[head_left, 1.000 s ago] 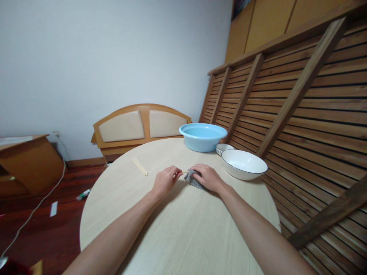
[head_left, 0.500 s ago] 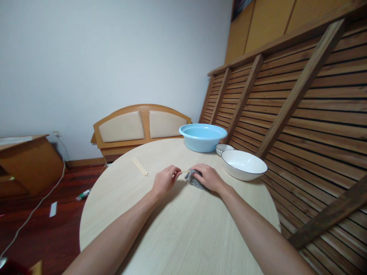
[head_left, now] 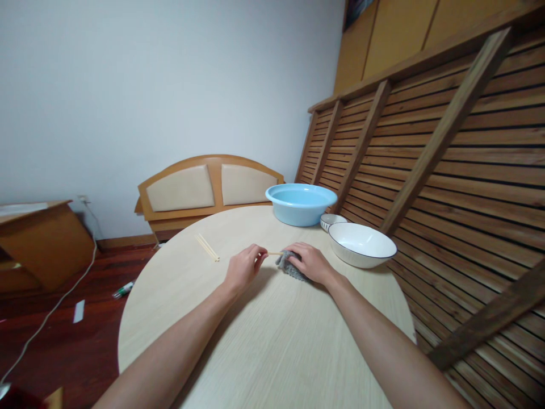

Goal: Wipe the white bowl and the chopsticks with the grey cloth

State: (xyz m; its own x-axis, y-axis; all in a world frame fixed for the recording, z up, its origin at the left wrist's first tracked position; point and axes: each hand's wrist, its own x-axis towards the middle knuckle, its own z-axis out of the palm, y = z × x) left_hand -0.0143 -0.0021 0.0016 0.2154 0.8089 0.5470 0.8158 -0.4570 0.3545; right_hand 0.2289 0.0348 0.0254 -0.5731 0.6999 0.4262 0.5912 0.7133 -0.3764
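Observation:
Between my two hands, above the middle of the round table, runs a thin pale chopstick (head_left: 275, 253). My left hand (head_left: 244, 266) pinches its left end between thumb and fingers. A grey cloth (head_left: 293, 270) is bunched in my right hand (head_left: 307, 262), which is closed around it; the chopstick's right end disappears into the cloth. Part of the cloth hangs down close to the tabletop. To the left of my left hand, several more chopsticks (head_left: 207, 248) lie side by side on the table.
A light blue basin (head_left: 301, 213) stands at the table's (head_left: 272, 346) far edge. Beside it are a small patterned bowl (head_left: 325, 223) and a large white bowl (head_left: 361, 255) with a dark rim. A slatted wooden frame (head_left: 426, 187) leans along the right side.
My left hand has shifted very slightly left, so a little more of the chopstick shows between the hands. The cloth stays in my right hand.

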